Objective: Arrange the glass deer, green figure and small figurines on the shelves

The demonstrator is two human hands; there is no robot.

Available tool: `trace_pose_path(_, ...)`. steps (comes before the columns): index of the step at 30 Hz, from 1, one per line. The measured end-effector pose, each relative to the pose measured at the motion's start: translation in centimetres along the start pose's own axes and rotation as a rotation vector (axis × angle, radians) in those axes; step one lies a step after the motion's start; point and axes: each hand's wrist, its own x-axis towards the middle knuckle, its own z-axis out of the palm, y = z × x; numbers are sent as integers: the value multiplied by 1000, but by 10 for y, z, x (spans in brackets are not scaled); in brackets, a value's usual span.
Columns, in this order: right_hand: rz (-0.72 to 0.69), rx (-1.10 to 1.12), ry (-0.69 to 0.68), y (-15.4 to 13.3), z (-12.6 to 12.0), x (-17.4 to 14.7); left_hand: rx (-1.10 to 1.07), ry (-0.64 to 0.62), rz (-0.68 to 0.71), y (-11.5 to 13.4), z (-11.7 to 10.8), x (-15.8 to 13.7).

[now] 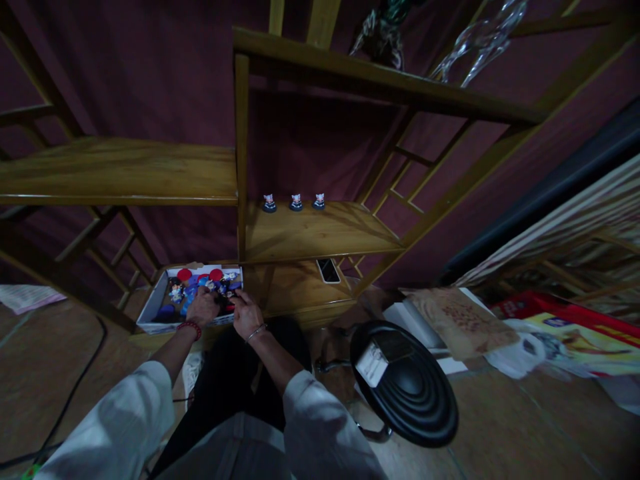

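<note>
A white cardboard box (150,312) holds a jumble of small toy figures (176,291), with blue, purple and red pieces among them. My left hand (204,307), with a red bead bracelet at its wrist, reaches over the box's front side, fingers curled down among dark pieces. At the box's right end is my right hand (247,315), a thin bracelet on its wrist, thumb and fingers drawn together beside the same dark pieces. What either hand grips is too small and dark to make out. Three small figurines (296,202) on dark bases stand in a row on the middle shelf.
The box sits on the low level of a wooden shelf unit (320,235). A phone (328,271) lies to its right. On the floor at right is a round black stool (415,393) with a small packet on top, beside papers and bags (455,320). A cable (75,393) runs at left.
</note>
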Motion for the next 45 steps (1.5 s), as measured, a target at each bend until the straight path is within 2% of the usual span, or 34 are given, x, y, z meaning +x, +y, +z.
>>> trace_pose_path(10, -10, -10, 70, 0, 10, -7, 7, 118, -3, -4, 3, 0)
trace_pose_path(18, 24, -49, 21, -6, 10, -9, 64, 5, 117, -5, 10, 6)
trace_pose_path(28, 56, -94, -14, -12, 8, -11, -20, 40, -3, -5, 7, 3)
trace_pose_path(45, 58, -117, -13, -12, 10, -12, -18, 31, 29, -7, 8, -2)
